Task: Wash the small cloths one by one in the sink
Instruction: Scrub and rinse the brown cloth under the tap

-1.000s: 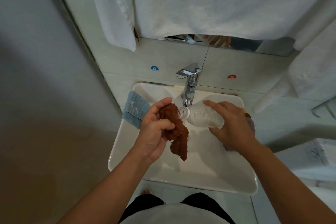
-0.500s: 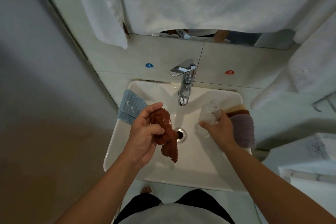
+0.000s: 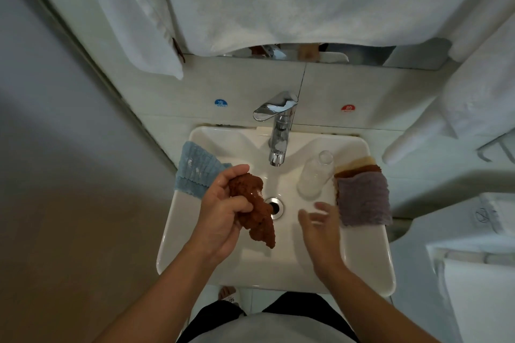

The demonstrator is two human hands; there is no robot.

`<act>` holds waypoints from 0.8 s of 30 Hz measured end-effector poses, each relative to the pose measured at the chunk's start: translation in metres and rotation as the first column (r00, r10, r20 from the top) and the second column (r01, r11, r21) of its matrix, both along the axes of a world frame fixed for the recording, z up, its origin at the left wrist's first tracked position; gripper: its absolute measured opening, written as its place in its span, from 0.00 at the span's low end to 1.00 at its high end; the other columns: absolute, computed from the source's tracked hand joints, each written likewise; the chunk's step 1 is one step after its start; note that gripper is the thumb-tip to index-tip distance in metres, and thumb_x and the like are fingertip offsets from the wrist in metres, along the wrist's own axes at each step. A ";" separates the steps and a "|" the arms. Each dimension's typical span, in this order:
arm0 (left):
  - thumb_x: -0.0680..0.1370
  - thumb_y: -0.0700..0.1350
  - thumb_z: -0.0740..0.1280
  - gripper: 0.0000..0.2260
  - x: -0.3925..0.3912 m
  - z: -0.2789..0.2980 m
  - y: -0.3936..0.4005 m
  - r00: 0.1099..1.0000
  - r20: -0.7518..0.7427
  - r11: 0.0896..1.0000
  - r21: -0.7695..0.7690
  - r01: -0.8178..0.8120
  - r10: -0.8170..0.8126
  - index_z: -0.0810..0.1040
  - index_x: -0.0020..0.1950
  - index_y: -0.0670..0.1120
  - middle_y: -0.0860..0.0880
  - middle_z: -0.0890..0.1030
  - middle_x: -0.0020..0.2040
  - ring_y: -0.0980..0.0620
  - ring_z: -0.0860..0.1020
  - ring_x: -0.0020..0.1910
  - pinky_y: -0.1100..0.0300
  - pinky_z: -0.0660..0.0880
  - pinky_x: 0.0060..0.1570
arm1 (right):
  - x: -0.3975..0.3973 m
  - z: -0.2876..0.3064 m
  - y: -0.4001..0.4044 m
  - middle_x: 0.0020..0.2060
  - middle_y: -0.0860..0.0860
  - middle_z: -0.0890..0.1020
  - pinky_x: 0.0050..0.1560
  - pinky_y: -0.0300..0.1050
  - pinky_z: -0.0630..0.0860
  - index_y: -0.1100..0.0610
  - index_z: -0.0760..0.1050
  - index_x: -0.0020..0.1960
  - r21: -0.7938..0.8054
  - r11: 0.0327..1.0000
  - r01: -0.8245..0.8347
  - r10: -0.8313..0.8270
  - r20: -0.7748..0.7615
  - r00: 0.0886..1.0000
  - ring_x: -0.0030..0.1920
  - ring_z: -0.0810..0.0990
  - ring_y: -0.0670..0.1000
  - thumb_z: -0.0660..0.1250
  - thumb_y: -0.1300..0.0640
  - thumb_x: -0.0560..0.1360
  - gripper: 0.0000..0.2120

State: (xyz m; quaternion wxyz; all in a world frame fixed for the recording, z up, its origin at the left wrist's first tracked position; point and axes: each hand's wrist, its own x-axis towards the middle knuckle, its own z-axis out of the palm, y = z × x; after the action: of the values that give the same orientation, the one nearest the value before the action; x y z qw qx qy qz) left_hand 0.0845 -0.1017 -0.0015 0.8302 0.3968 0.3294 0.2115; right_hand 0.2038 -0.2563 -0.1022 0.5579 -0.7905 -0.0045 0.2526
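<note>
Left hand (image 3: pixel 223 217) gripped the wet brown cloth (image 3: pixel 255 210) over the sink (image 3: pixel 278 267), left of the drain (image 3: pixel 274 207). Right hand (image 3: pixel 320 227), blurred, was open and empty right of the drain. Clear bottle (image 3: pixel 313 178) stood in the basin beyond it. Blue cloth (image 3: pixel 195 170) draped the left rim, stacked cloths (image 3: pixel 362 200) the right.

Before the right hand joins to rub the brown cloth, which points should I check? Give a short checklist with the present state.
1. Left hand grips the wet rust-brown cloth: ok.
2. Right hand free, fingers open: ok.
3. Clear plastic bottle standing upright in the white ceramic basin, out of hand: ok.
4. Chrome tap running: cannot tell.
5. Steel drain uncovered: not ok, the cloth hangs over its edge.
6. Grey-purple cloth waiting on the right rim: ok.
</note>
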 end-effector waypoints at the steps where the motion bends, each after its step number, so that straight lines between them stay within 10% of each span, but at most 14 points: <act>1: 0.62 0.27 0.65 0.28 0.003 0.000 0.000 1.000 0.009 1.000 -0.014 0.000 0.001 0.85 0.54 0.51 0.43 0.84 0.47 0.49 0.82 0.40 0.54 0.79 0.35 | -0.012 0.007 0.001 0.55 0.56 0.83 0.45 0.47 0.79 0.36 0.73 0.57 0.081 0.993 -0.085 0.097 -0.160 0.982 0.49 0.84 0.53 0.70 0.44 0.77 0.11; 7: 0.61 0.29 0.65 0.28 0.009 0.000 0.001 1.000 0.000 1.000 -0.022 -0.011 0.011 0.82 0.59 0.48 0.41 0.83 0.47 0.47 0.82 0.43 0.56 0.80 0.35 | -0.015 0.033 0.028 0.66 0.66 0.78 0.60 0.64 0.76 0.54 0.72 0.73 0.601 0.796 -0.075 0.506 -0.593 0.626 0.61 0.80 0.66 0.66 0.37 0.76 0.31; 14: 0.63 0.30 0.68 0.29 -0.004 -0.004 0.023 0.991 -0.134 0.951 0.304 0.057 -0.016 0.81 0.60 0.51 0.48 0.84 0.50 0.50 0.83 0.47 0.52 0.82 0.39 | -0.004 0.040 0.019 0.55 0.63 0.80 0.41 0.54 0.77 0.50 0.69 0.73 0.647 0.742 -0.176 0.481 -0.330 0.813 0.48 0.83 0.64 0.73 0.69 0.71 0.34; 24: 0.75 0.30 0.73 0.32 -0.029 -0.037 0.038 0.916 -0.377 0.758 0.557 0.340 -0.135 0.72 0.70 0.58 0.53 0.83 0.59 0.54 0.82 0.59 0.55 0.80 0.61 | 0.009 0.071 0.017 0.44 0.53 0.86 0.39 0.42 0.81 0.52 0.79 0.60 0.279 0.836 -0.472 0.435 0.187 0.881 0.39 0.85 0.52 0.76 0.68 0.73 0.20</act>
State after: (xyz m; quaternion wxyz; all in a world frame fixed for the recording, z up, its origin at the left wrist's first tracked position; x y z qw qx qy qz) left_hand 0.0555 -0.0632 -0.0390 0.6136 0.7112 0.3168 0.1321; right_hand 0.2130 -0.2394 -0.0316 0.6001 -0.6803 -0.2647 0.3270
